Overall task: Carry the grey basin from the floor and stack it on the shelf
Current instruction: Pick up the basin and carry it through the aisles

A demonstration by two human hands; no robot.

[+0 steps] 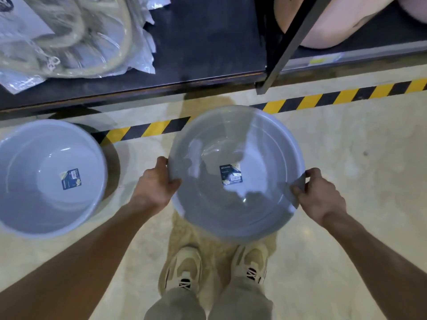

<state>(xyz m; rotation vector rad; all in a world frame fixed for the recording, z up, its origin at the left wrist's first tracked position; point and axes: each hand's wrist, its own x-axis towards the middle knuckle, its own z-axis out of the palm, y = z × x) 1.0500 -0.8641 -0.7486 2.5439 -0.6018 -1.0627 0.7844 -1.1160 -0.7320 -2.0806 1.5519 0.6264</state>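
Note:
I hold a round grey basin point(235, 204) with a small label inside it, lifted above the floor in front of my feet. My left hand point(155, 184) grips its left rim and my right hand point(316, 195) grips its right rim. A second grey basin point(46, 199) with the same label sits on the floor at the left. The dark low shelf point(208, 54) runs across the top of the view, just beyond the held basin.
Plastic-wrapped goods point(69, 38) fill the shelf's left part. A dark metal shelf post point(284, 49) stands at the right, with pink basins point(342, 21) behind it. Yellow-black hazard tape point(323, 98) marks the floor along the shelf. My shoes point(182, 269) are below the basin.

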